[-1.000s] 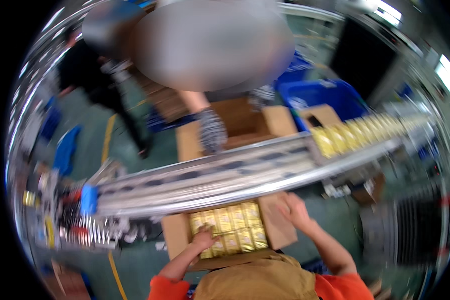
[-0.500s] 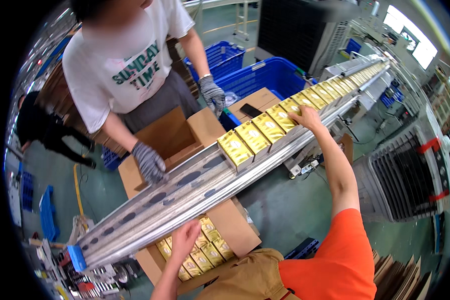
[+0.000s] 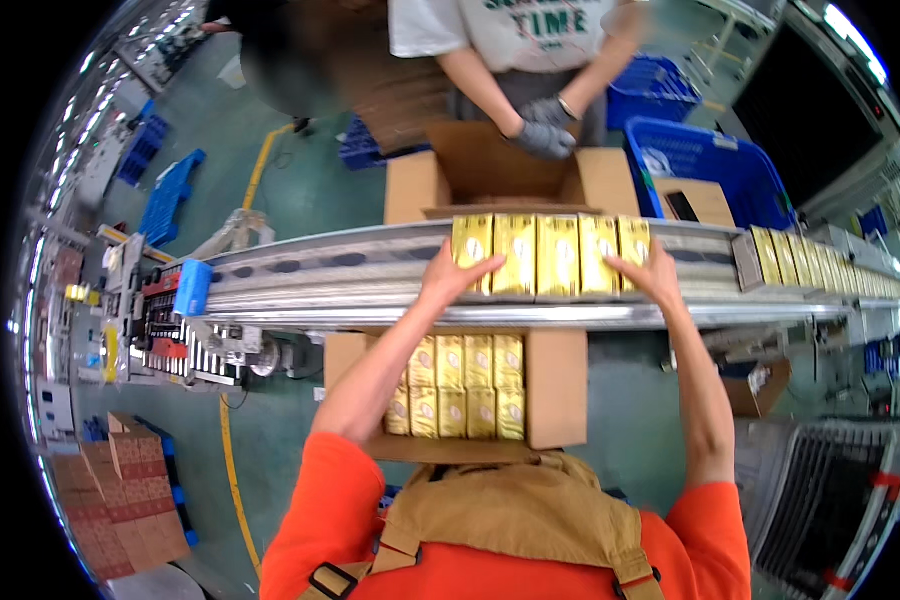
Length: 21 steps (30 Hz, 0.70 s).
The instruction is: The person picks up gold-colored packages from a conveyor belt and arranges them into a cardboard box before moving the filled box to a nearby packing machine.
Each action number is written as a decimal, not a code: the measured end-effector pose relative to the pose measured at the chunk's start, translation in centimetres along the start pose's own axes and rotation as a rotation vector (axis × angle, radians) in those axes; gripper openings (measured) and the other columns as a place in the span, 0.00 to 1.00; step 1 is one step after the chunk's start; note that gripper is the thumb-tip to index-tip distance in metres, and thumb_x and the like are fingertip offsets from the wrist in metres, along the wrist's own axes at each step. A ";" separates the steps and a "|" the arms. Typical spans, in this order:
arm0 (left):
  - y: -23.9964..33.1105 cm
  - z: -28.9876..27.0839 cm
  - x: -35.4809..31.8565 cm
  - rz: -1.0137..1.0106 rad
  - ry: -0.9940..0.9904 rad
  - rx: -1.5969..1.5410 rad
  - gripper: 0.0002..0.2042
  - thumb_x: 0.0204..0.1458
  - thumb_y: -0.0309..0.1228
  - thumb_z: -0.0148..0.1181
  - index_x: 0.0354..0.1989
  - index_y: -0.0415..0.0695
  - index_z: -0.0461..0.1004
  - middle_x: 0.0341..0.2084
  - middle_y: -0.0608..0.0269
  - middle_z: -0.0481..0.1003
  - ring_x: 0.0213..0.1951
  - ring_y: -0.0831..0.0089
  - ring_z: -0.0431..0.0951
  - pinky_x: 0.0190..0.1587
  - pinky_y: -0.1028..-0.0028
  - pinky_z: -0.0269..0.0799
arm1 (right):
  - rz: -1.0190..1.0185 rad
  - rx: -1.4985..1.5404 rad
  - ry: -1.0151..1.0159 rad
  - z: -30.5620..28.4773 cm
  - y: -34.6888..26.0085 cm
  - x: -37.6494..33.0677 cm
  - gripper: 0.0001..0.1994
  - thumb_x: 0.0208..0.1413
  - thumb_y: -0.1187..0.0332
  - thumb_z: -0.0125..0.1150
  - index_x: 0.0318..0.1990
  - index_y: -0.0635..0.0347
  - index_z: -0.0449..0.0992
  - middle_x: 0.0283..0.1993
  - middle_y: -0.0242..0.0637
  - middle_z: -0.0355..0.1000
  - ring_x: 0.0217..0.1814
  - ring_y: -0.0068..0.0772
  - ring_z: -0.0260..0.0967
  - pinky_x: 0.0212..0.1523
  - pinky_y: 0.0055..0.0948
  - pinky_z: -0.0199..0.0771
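Both arms stretch forward over the conveyor, bracketing a row of five yellow packets lying on its belt. The left hand, fingers spread flat, presses the leftmost packet; the right hand, equally open, rests against the rightmost. Nearer, beneath the conveyor, an open carton holds more yellow packets.

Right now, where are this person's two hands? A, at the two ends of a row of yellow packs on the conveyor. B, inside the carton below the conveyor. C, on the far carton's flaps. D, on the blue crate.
A: the left hand and right hand bracket the row of yellow packs on the conveyor.
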<state>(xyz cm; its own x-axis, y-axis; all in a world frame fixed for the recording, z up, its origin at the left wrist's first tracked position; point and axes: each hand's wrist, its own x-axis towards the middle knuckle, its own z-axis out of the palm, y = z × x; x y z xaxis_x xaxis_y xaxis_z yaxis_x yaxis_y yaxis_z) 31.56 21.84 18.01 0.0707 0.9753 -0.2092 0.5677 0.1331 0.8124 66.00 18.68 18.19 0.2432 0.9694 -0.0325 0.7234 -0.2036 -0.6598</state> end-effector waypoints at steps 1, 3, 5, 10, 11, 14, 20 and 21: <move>-0.8 -2.0 -1.3 -0.015 0.033 -0.032 0.45 0.33 0.57 0.70 0.53 0.34 0.62 0.44 0.49 0.74 0.47 0.61 0.74 0.52 0.67 0.68 | -0.041 0.114 0.022 0.7 -2.2 -1.2 0.43 0.32 0.42 0.72 0.48 0.72 0.68 0.42 0.54 0.74 0.45 0.47 0.74 0.46 0.36 0.72; -0.6 -6.4 -4.3 0.041 0.127 -0.035 0.45 0.31 0.55 0.72 0.54 0.36 0.62 0.45 0.49 0.73 0.48 0.60 0.74 0.52 0.66 0.68 | -0.102 0.246 0.066 1.0 -5.9 -3.7 0.39 0.32 0.52 0.76 0.50 0.68 0.67 0.43 0.52 0.75 0.45 0.45 0.74 0.45 0.36 0.73; -0.6 -11.1 -8.1 0.136 0.184 0.002 0.44 0.30 0.52 0.73 0.54 0.37 0.62 0.47 0.50 0.71 0.49 0.60 0.73 0.52 0.66 0.68 | -0.154 0.304 0.086 1.7 -9.2 -7.0 0.37 0.33 0.55 0.76 0.50 0.65 0.65 0.42 0.50 0.75 0.45 0.45 0.74 0.45 0.38 0.73; -5.6 -16.3 -17.7 0.126 0.094 0.054 0.44 0.31 0.49 0.73 0.57 0.40 0.61 0.46 0.52 0.72 0.49 0.60 0.73 0.52 0.66 0.68 | -0.091 0.324 -0.155 4.4 -13.4 -18.3 0.40 0.33 0.52 0.77 0.49 0.68 0.63 0.34 0.47 0.76 0.36 0.37 0.77 0.35 0.32 0.77; -8.5 -15.8 -19.3 0.104 0.073 0.045 0.44 0.31 0.49 0.73 0.57 0.40 0.60 0.45 0.52 0.72 0.49 0.60 0.73 0.52 0.66 0.68 | 0.006 0.342 -0.240 5.2 -14.4 -20.6 0.39 0.34 0.52 0.77 0.49 0.69 0.63 0.34 0.48 0.76 0.36 0.37 0.77 0.36 0.31 0.77; -18.9 -12.2 -21.9 -0.068 -0.103 0.020 0.42 0.36 0.53 0.69 0.56 0.39 0.61 0.46 0.50 0.72 0.48 0.56 0.74 0.50 0.66 0.70 | -0.150 0.219 -0.279 14.5 -6.1 -24.9 0.38 0.36 0.45 0.72 0.45 0.70 0.67 0.29 0.50 0.75 0.31 0.45 0.75 0.33 0.36 0.75; -22.8 -9.2 -18.6 0.010 -0.555 0.779 0.33 0.46 0.62 0.53 0.35 0.36 0.77 0.33 0.46 0.76 0.36 0.52 0.77 0.39 0.61 0.72 | -0.375 -0.676 -0.765 17.3 -3.6 -21.2 0.36 0.42 0.35 0.59 0.38 0.67 0.72 0.21 0.45 0.72 0.29 0.46 0.74 0.29 0.38 0.72; -21.2 -9.9 -18.3 0.062 -0.549 0.850 0.31 0.47 0.60 0.53 0.25 0.37 0.78 0.25 0.50 0.77 0.31 0.54 0.78 0.36 0.61 0.73 | -0.332 -0.687 -0.762 16.7 -6.1 -20.3 0.36 0.43 0.34 0.56 0.41 0.64 0.72 0.26 0.46 0.73 0.33 0.46 0.74 0.32 0.39 0.72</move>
<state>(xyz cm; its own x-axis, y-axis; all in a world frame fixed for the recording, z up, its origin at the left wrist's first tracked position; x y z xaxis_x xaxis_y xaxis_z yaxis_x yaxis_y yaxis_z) 10.13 2.89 9.95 0.3657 0.7321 -0.5747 0.9307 -0.2933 0.2187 45.87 2.54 10.31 -0.3265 0.7720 -0.5453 0.9449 0.2817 -0.1670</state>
